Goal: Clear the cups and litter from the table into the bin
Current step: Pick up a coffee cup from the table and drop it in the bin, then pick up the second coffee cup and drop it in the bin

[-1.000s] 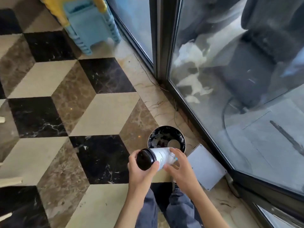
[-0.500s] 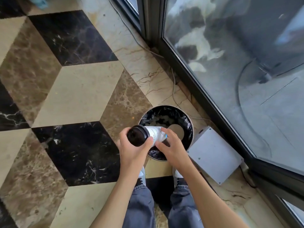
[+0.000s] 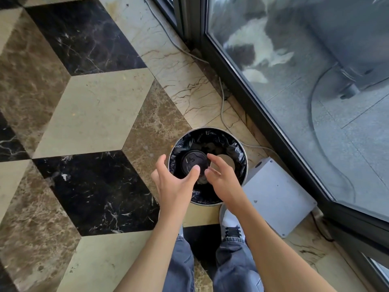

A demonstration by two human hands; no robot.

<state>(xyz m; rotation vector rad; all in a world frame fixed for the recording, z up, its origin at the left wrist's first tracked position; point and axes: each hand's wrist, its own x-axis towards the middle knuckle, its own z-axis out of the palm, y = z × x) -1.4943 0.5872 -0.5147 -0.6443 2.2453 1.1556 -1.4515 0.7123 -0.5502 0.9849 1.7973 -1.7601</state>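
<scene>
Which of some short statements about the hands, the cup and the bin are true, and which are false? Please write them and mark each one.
1. Both hands are open and hold nothing. True: the left hand and the right hand are spread above the bin.
2. The cup with the black lid lies on the floor beside the bin. False: it is inside the bin.
3. The bin has a black liner bag. True.
4. The grey box stands to the left of the bin. False: it is on the right, near the glass door.
5. The bin stands on a table. False: it stands on the tiled floor.
</scene>
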